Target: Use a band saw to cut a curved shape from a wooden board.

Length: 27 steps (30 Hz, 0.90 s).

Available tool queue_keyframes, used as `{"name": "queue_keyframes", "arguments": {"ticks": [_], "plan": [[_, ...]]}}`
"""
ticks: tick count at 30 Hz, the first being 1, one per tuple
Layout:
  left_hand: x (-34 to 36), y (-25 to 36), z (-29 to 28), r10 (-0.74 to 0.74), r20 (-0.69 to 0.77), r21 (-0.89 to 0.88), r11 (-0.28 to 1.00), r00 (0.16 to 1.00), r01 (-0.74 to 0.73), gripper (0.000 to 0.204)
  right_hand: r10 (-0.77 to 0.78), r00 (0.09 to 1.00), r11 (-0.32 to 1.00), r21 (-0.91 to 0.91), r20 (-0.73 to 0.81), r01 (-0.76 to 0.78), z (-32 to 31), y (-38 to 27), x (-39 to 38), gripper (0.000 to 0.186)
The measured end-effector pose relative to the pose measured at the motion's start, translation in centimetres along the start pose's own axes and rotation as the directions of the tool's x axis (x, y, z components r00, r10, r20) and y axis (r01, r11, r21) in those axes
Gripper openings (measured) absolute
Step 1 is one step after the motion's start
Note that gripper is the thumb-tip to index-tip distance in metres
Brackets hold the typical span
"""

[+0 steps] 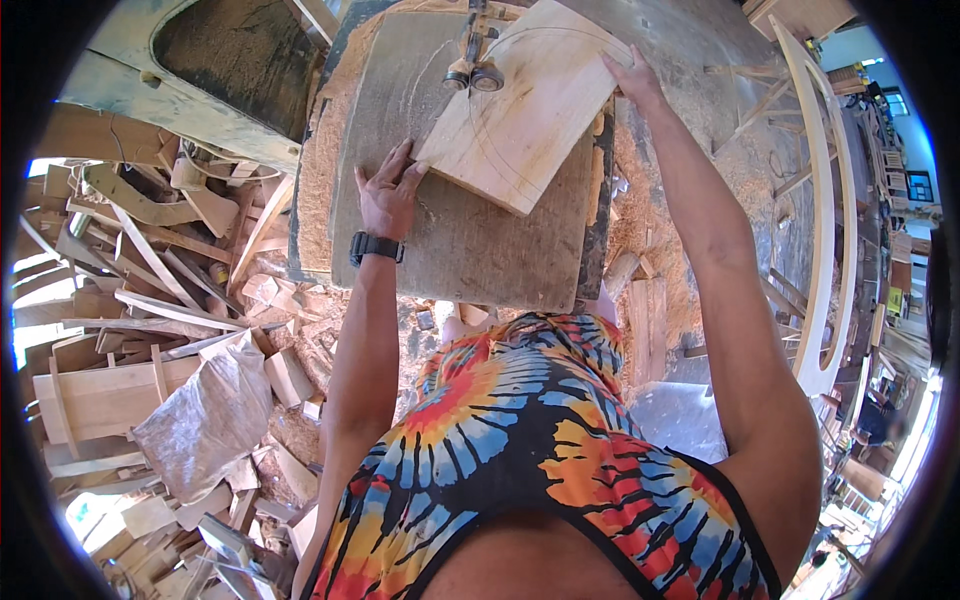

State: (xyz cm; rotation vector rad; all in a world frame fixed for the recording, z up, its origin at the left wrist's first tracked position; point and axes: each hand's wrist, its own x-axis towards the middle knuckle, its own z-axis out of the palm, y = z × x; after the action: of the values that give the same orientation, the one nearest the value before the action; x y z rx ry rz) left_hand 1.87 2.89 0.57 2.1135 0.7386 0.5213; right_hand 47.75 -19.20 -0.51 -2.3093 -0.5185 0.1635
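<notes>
A wide pale wooden board [540,120] lies slanted on the worn wooden table [470,255] of a band saw. Curved pencil lines are drawn across its face. The saw's blade guide with round rollers [474,72] comes down at the board's left edge; the blade itself is hard to make out. My left hand [387,195], with a dark watch at its wrist, rests fingers spread on the table, its thumb side touching the board's near left corner. At the far right edge, my right hand [637,78] grips the board, some fingers hidden.
Sawdust [320,190] coats the table's rim. The saw's pale green body [215,110] stands at the left. Wood offcuts [150,310] and a crumpled plastic sheet [205,410] pile up on the left floor. A long curved wooden frame [812,200] stands at the right.
</notes>
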Motion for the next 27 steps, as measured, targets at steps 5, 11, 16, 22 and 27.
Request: {"name": "queue_keyframes", "arguments": {"ticks": [5,11,16,22,27], "plan": [[0.2,-0.3,0.0,-0.005,0.004,0.001,1.000,1.000,0.005,0.050,0.011,1.000,1.000,0.025,0.005,-0.011,-0.1,0.0,-0.3,0.104],[0.4,-0.2,0.2,0.018,0.004,-0.001,1.000,1.000,-0.018,0.049,-0.003,1.000,1.000,-0.013,-0.023,0.003,-1.1,0.9,-0.5,0.105],[0.2,-0.2,0.1,0.006,-0.013,-0.002,1.000,1.000,-0.006,0.049,0.018,1.000,1.000,0.021,-0.002,-0.018,-0.8,-0.3,-1.5,0.105],[0.4,0.5,-0.2,0.013,-0.001,-0.014,1.000,1.000,-0.013,0.050,0.038,0.999,0.999,0.027,0.005,-0.038,-1.2,0.0,-1.4,0.107],[1.0,-0.1,-0.2,-0.004,0.040,-0.025,1.000,0.999,0.005,0.050,0.019,1.000,0.999,0.048,-0.002,-0.019,-1.4,-0.4,-2.1,0.106]]}}
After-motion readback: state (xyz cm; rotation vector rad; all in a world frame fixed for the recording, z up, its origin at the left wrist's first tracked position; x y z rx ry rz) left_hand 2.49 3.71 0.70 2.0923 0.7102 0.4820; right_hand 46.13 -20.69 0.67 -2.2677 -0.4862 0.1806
